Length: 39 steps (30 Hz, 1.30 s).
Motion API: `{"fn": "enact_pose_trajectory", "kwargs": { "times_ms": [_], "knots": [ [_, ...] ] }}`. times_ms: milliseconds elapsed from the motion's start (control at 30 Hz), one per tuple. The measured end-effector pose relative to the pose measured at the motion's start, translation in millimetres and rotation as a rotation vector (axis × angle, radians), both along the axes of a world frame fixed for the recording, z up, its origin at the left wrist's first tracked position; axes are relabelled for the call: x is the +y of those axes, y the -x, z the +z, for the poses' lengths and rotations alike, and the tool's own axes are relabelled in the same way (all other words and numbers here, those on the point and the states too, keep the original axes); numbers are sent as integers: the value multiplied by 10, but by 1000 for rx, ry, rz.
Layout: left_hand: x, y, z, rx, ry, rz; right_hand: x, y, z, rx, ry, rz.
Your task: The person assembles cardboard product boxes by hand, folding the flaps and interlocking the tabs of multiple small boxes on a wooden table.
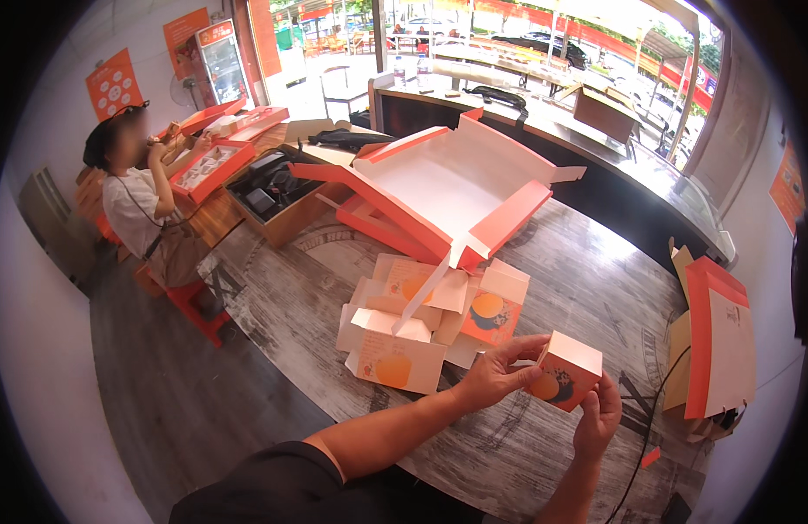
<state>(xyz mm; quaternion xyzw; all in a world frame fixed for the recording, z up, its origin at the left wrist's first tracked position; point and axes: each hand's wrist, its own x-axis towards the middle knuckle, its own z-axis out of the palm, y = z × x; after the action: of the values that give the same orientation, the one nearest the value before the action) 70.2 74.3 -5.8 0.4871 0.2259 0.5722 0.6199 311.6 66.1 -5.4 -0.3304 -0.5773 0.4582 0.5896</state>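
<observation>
A small orange-and-white carton with printed fruit is held up over the near right of the table. My left hand grips its left side, thumb in front and fingers behind. On the right side, the fingers and thumb of my right hand press against the same carton. Left of my hands lie several similar cartons: one in front with an orange fruit print, one at the right, others partly hidden behind them. Some of their flaps stick out.
A large open orange box with a white inside spreads across the far table, one corner flap over the cartons. A brown box of black items stands left. Orange packaging and a black cable are right. A person sits far left.
</observation>
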Motion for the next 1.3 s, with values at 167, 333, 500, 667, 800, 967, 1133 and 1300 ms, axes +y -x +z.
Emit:
{"fn": "enact_pose_trajectory", "kwargs": {
  "times_ms": [167, 333, 500, 667, 800, 967, 1133, 1300],
  "knots": [
    [21, 10, -37, 12, 45, -46, 8, -69, 47, -67, -39, 14],
    [44, 33, -44, 15, 116, -92, -4, -71, 91, -96, -27, 30],
    [40, 39, -42, 53, 132, -85, -18, -64, 111, -103, -14, 49],
    [58, 39, -76, 104, 139, -90, -32, -122, 85, -240, -29, 66],
    [66, 33, -109, 119, 134, -105, -31, -117, 104, -223, 17, 54],
    [47, 29, -80, 109, 154, -120, -36, -108, 142, -221, 46, 49],
    [63, 27, -116, 129, 143, -115, -60, -108, 154, -254, 42, 95],
    [59, 58, -77, 159, 202, -110, -80, -42, 202, -325, 3, 74]
  ]
}}
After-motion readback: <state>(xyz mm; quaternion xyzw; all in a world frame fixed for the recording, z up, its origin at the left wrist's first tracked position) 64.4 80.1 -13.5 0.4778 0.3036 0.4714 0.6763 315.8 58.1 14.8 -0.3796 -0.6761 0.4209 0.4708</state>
